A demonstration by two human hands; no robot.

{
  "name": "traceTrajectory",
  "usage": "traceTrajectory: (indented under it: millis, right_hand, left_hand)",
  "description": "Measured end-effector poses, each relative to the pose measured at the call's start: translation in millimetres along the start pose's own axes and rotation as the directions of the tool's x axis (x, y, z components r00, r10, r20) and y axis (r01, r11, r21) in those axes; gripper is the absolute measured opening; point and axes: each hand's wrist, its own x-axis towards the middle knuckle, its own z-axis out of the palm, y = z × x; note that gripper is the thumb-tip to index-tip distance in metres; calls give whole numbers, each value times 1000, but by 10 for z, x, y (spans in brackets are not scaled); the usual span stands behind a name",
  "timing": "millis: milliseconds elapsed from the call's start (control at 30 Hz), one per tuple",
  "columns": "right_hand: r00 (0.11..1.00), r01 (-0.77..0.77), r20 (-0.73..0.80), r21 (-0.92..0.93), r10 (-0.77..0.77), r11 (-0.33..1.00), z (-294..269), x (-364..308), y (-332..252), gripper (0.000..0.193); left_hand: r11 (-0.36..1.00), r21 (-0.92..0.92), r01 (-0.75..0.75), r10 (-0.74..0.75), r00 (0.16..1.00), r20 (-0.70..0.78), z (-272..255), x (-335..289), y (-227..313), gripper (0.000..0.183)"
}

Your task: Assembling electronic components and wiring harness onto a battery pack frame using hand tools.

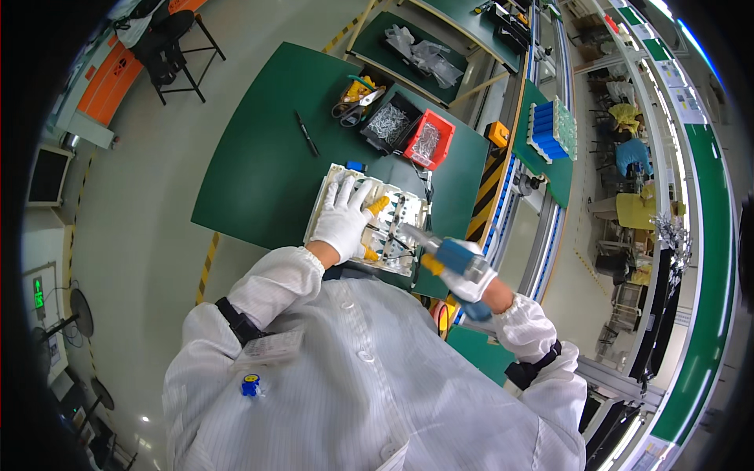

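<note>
A white, flat assembly [406, 210] with dark wires and metal strips lies on the green table right in front of me. My left hand [344, 213], in a white glove with yellow fingertips, rests spread on its left part and holds nothing. Gloved the same way, my right hand [465, 276] is wrapped round a blue power screwdriver [462, 259]. The tool's blurred front end points left, over the assembly's right side; whether it touches cannot be told. A small blue piece [356, 166] sits at the assembly's far edge.
Beyond the assembly stand a red bin [430, 140] and a black bin [388, 124] of small metal parts, beside scissors [360, 107]. A black pen [307, 133] lies on the green table [259, 157]. Rightward runs a conveyor line with a blue-and-white battery pack [552, 129].
</note>
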Motion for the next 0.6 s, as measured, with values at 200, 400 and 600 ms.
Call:
traceTrajectory:
  millis: [200, 400, 600]
  right_hand:
    - [978, -83, 182, -113, 103, 990, 470, -80, -262, 22]
    - [926, -276, 231, -124, 298, 953, 504, 19, -347, 30]
    - [898, -274, 279, -254, 341, 928, 503, 101, -354, 37]
  left_hand:
    - [1000, -25, 8, -7, 998, 57, -143, -11, -6, 66]
    - [1000, 18, -5, 3, 998, 70, -176, -28, -51, 72]
    - [999, 36, -9, 7, 999, 51, -134, -19, -64, 74]
